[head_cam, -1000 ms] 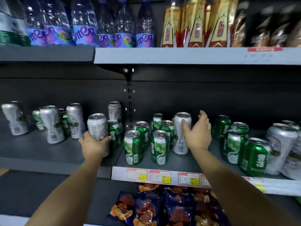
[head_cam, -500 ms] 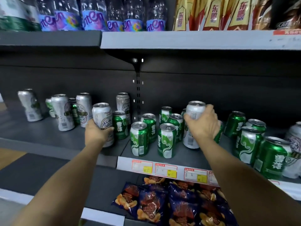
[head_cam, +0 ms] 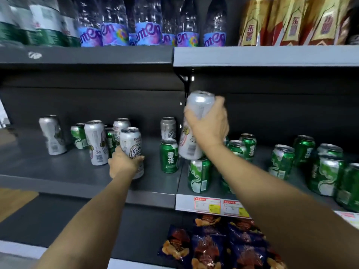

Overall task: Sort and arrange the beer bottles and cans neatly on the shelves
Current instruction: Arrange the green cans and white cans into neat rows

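Beer cans stand scattered over the long dark grey metal middle shelf [head_cam: 58, 171], which runs the whole width in two sections that meet at a seam just left of the right arm. Above it, the upper shelf [head_cam: 252, 55] carries clear plastic water bottles with purple labels [head_cam: 149, 33] and gold-and-red packets [head_cam: 291, 26]; its underside leaves tall open room over the cans. Below, dark blue snack bags [head_cam: 213, 247] lie under the white price strip with yellow tags [head_cam: 213, 205] on the right section's front edge.

On the right section, short green aluminium cans [head_cam: 326, 171] crowd toward the right edge of view, some close to the front lip. On the left section, tall silver cans [head_cam: 96, 142] and a few green ones cluster at mid-depth, with bare shelf in front of them and a wide gap to a lone silver can at far left [head_cam: 51, 134].

The right hand [head_cam: 210, 127] grips a tall silver lifted can [head_cam: 198, 121] around its middle, held tilted in the air above the green cans near the seam (blurred). The left hand [head_cam: 124, 162] wraps the base of another tall silver-and-white can [head_cam: 131, 144], upright, near the front edge of the left section.
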Tool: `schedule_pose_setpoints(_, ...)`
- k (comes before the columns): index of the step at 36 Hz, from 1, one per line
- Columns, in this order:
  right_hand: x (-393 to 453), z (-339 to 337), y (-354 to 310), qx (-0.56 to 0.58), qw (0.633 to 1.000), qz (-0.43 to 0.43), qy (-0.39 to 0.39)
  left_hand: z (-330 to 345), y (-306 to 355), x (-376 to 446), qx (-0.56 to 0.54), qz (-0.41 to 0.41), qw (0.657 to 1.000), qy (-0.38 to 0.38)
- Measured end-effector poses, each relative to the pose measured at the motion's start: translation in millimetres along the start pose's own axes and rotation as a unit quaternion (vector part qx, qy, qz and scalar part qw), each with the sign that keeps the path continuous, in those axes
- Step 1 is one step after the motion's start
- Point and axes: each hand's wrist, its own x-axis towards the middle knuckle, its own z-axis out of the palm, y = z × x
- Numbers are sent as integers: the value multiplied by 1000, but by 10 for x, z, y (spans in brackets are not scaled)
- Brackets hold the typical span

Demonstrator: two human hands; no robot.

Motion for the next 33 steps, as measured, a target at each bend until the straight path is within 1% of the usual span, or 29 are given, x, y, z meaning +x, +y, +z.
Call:
schedule_pose_setpoints(3, -222, 354, -108, 6, 998, 7, -64, 0, -53, 18, -21, 9, 1000, 9)
schedule_pose_setpoints(6, -378, 680, -125, -20, 992, 15, -123, 62, -103, -51, -49, 21, 999, 4)
schedule_pose_setpoints(9, -527, 938, -47, -55, 982, 35, -175, 147, -184, -143, -76, 50, 996, 2)
schedule_pose_setpoints(12, -637, 1087, 65, -78, 976, 58, -193, 169, -242, -199, -105, 54, 993, 7)
schedule_pose_setpoints(16, -651, 1148, 104, -92, 975, 66, -191, 149, -285, -230, -126, 68, 990, 10)
schedule_pose_setpoints(19, -617, 1163, 99, -105, 970, 61, -211, 141, -261, -300, -133, 61, 988, 51)
schedule_pose_setpoints(23, -606, 1088, 58, -141, 958, 30, -246, 101, -171, -443, -104, 58, 981, 156)
schedule_pose_setpoints(25, -614, 973, 16, -156, 962, -18, -225, 95, -127, -489, -93, 78, 975, 187)
schedule_pose_setpoints(28, -597, 693, 10, -134, 978, -86, -132, 98, -8, -580, -86, 124, 969, 197)
schedule_pose_setpoints(30, -548, 446, 91, -121, 984, -102, -85, 114, 112, -680, -79, 153, 967, 189)
schedule_pose_setpoints(33, -431, -19, 356, -123, 987, -96, -26, 210, 353, -888, -73, 183, 965, 175)
